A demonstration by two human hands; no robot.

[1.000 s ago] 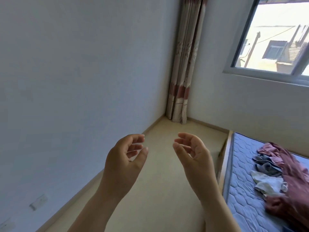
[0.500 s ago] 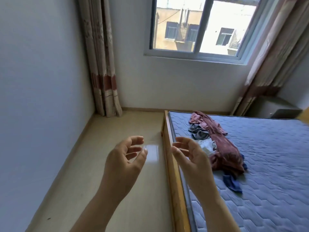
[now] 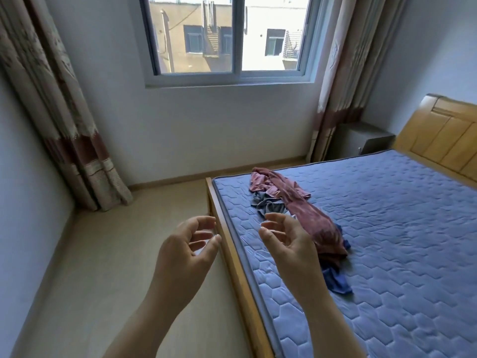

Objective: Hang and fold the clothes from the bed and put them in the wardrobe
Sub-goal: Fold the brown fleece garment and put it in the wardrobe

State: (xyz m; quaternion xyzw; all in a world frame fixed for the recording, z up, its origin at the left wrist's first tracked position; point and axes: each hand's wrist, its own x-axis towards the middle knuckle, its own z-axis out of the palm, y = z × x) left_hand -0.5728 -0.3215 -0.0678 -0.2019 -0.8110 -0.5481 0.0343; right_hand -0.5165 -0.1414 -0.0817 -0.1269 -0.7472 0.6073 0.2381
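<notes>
- Since the earlier frame our view has swung right. More of the bed shows, with its yellow wooden headboard [image 3: 444,135], while both hands keep their raised pose.
- Left hand [image 3: 185,251]: over the beige floor [image 3: 103,280], fingers loosely curled, holding nothing.
- Right hand [image 3: 289,244]: above the near-left mattress edge, fingers loosely curled, holding nothing, just short of the clothes.
- Crumpled heap of clothes [image 3: 307,215]: on the far-left part of the blue quilted mattress [image 3: 400,228]. A long reddish-pink garment lies on top, with a grey garment [image 3: 268,205] at the far end and a blue garment [image 3: 335,280] at the near end.
- Step, as we judge it: approach, with nothing yet hung or folded. The next move calls for reaching forward and right to lift one garment free of the heap.
- Room: pale wooden bed frame [image 3: 232,254], sliding window [image 3: 227,40], patterned curtains [image 3: 64,125] on either side. We see no wardrobe.
</notes>
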